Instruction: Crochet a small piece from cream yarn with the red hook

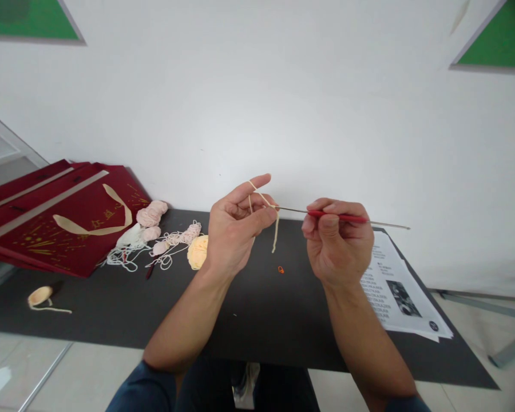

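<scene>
In my right hand point(341, 240) is a crochet hook point(345, 217) with a red grip and metal shafts at both ends. Its left tip meets the pale yellow yarn point(276, 232) at my left fingertips. My left hand point(234, 229) pinches that yarn between thumb and fingers, and a strand loops over its raised index finger. A short tail of the yarn hangs below the pinch. Whether a loop sits on the hook is too small to make out. Behind my left wrist lies a yellow yarn ball point(197, 252).
An orange stitch marker point(280, 269) lies on the dark table point(266, 326) below my hands. Printed sheets point(395, 286) are at the right. Pink yarn balls point(151, 214), loose white yarn point(126, 252) and red gift bags point(68, 223) fill the left. A small crocheted piece point(40, 296) rests near the front left.
</scene>
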The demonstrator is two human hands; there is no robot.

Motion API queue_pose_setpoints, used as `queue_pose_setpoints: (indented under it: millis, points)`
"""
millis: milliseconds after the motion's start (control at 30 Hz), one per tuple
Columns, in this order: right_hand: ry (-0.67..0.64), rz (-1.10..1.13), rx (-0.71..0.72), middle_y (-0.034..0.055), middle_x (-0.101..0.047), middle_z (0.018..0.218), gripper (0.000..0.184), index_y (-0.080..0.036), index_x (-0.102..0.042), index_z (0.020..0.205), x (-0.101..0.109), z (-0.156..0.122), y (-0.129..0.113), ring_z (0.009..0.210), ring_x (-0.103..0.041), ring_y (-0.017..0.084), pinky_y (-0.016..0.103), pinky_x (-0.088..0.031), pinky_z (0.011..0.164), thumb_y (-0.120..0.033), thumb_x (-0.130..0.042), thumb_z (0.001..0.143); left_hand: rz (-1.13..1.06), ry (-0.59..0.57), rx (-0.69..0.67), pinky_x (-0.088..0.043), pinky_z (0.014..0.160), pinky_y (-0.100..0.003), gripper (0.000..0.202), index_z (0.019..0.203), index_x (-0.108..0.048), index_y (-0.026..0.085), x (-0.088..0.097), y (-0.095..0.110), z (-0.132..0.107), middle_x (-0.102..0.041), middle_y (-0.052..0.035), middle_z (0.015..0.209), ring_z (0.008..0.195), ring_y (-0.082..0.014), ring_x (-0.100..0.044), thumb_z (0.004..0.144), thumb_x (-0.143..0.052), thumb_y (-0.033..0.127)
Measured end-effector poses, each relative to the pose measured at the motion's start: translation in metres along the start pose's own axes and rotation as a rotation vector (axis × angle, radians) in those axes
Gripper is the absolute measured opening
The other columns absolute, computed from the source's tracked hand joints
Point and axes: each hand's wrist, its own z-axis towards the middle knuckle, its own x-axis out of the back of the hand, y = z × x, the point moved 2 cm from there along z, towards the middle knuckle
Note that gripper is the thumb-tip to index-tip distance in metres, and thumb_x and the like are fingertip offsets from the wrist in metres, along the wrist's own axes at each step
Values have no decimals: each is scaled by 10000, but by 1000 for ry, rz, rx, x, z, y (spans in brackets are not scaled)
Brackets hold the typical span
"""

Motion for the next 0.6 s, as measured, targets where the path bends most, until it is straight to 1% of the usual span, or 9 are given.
queue_pose_setpoints:
  millis: [100,200,267,367,433,500,600]
  points:
    - [-17,-38,51,-6,-773,949,108,-262,-699,955,2,0,-1,613,-690,86,215,-557,499,-292,-791,906,22,-1,-22,-364,488,-197,492,1179,-777,229,1,-1,0,-744,-3,792,595,-75,-574,704,-863,137]
    - [-34,-123,115,3,-773,957,80,-262,-707,962,2,-2,-4,630,-703,103,246,-575,514,-270,-773,917,48,4,-31,-408,523,-208,470,1164,-781,223,3,-2,0,-746,-7,789,618,-87,-599,707,-868,151]
    - [-53,-166,155,6,-777,966,79,-263,-727,970,2,-3,-7,647,-718,109,256,-589,525,-212,-760,919,68,8,-34,-430,547,-216,455,1155,-784,220,5,-1,0,-743,-5,781,619,-89,-603,713,-866,153]
    - [-104,-171,235,11,-791,980,184,-260,-763,984,3,-4,-9,665,-743,118,263,-612,541,-98,-741,902,102,1,-35,-444,569,-224,431,1137,-788,213,8,2,0,-732,1,756,612,-90,-601,717,-853,143]
    - [-149,-167,268,16,-800,985,231,-253,-777,986,4,-4,-9,675,-755,123,268,-630,562,-49,-731,888,123,-10,-30,-446,575,-227,410,1113,-794,207,10,4,0,-723,4,743,614,-93,-604,715,-836,124]
    - [-174,-185,264,15,-806,979,230,-249,-777,971,5,-3,-8,673,-757,124,269,-635,566,-43,-736,879,138,-28,-29,-446,580,-227,393,1090,-799,203,11,5,0,-717,6,734,625,-99,-615,712,-816,100]
    - [-138,-209,191,8,-802,955,149,-249,-756,944,5,-3,-8,631,-734,115,261,-611,527,-112,-765,885,160,-51,-43,-449,592,-230,383,1076,-803,205,12,6,0,-713,5,733,647,-106,-627,717,-788,76]
